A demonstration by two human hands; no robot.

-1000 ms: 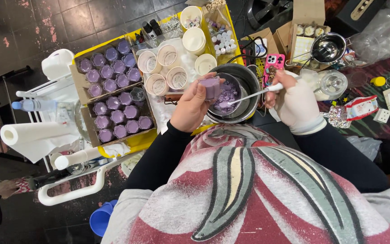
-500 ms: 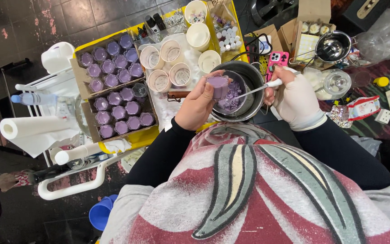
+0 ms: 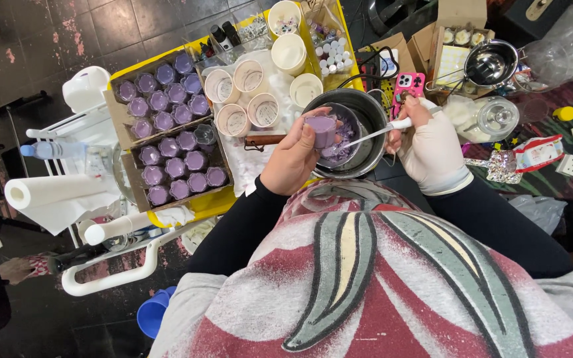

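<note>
My left hand (image 3: 293, 162) holds a small jar (image 3: 321, 130) filled with purple wax over a metal pot (image 3: 366, 109). My right hand (image 3: 429, 146), in a white glove, grips a white-handled spoon (image 3: 376, 131) whose tip reaches into the pot by the jar. Purple flakes lie inside the pot. Both hands are close together above the yellow table (image 3: 210, 202).
Two cardboard trays (image 3: 174, 142) of several filled purple jars stand to the left. Round white containers (image 3: 247, 99) sit behind the pot. A pink phone (image 3: 409, 86), a metal bowl (image 3: 492, 63), a glass lid (image 3: 497, 118) and boxes lie right. A paper roll (image 3: 41, 192) is far left.
The view has shifted slightly. My left hand has kept the jar over the pot, and the spoon has stayed at the jar with a small movement.
</note>
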